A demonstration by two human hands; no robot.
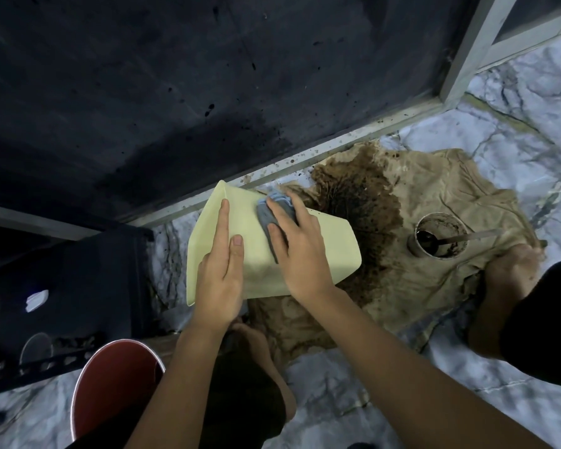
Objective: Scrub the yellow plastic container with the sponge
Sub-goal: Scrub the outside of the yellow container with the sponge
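Note:
A pale yellow plastic container is held tilted on its side above the floor, its outer wall facing up. My left hand grips its near left edge, index finger stretched along the wall. My right hand presses a blue-grey sponge flat against the container's upper wall, with the fingers spread over the sponge. Part of the sponge is hidden under my fingers.
A beige cloth with a dark brown wet stain lies on the marble floor. A small round cup of dark liquid with a spoon stands on it. A red bucket sits at the lower left, a dark wall behind.

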